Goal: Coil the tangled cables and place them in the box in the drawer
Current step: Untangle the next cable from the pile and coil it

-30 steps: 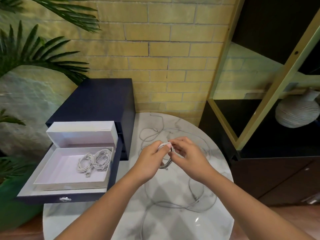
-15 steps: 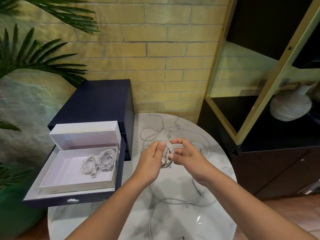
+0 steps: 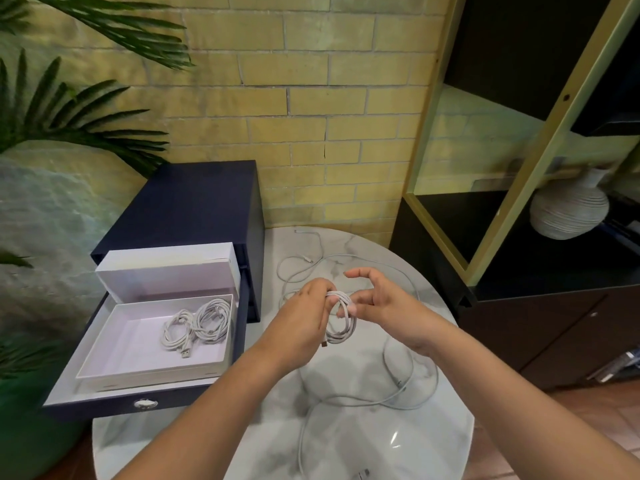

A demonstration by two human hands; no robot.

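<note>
- The drawer (image 3: 104, 408) is standing open at 9 o'clock from the hands. The box (image 3: 128, 344) is sitting in it, with two coils (image 3: 197, 323) lying toward its 2 o'clock corner. Bare floor is showing at 8 o'clock of them, so the next bundle is probably going there.
- The left hand (image 3: 304, 310) is gripping a half-wound coil (image 3: 341, 323) at its top, fingers curled round the gathered loops, over the middle of the table (image 3: 415, 452).
- To wind well, this hand should be acting as the fixed anchor, pinching every loop together so none is slipping out and letting the coil hang toward 6 o'clock.
- The right hand (image 3: 384, 303) is sitting at 3 o'clock of the coil. It is loosely curved and clasping nothing that I can see, with one fingertip touching the loops.
- It should be reaching for the slack (image 3: 398, 406), which is lying in wide loops at 5 o'clock of the coil. More cable is lying at 12 o'clock, but I cannot tell whether it is the same one.
- As I judge it, each new turn should be matching the size of those already made, with the right hand feeding slack in and rolling it slightly so it is lying flat.
- The slack is crossing itself, so it is worth drawing it in slowly, since a snag could be tightening into a knot.
</note>
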